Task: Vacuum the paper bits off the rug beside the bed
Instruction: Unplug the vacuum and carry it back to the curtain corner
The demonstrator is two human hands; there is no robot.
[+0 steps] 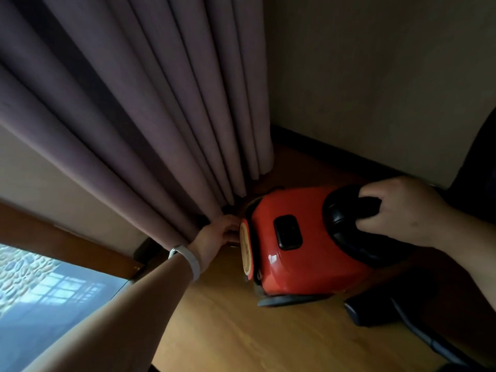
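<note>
At the room corner, beside the purple curtain [161, 116]: red canister vacuum [303, 253] sits on the wooden floor [241, 336], its wheel [284, 300] down.

- Right hand [402, 210]: fingers curled round the black carry handle [343, 224], firm grip.
- Left hand [217, 234], white wristband [189, 260] on the wrist: reaches to the round end cap [245, 251]. Fingertips are hidden behind the body, so I cannot tell whether they pinch anything. Possibly the cord or plug; unconfirmed.
- Dark hose [429, 342] trails off lower right.
- Rug, paper bits and bed: none in view.

Judgement: task at set-up stage. Machine is being fetched or readied and no suction work is evident. Left to do: power up, bring the nozzle to the rug, clear the bits.
</note>
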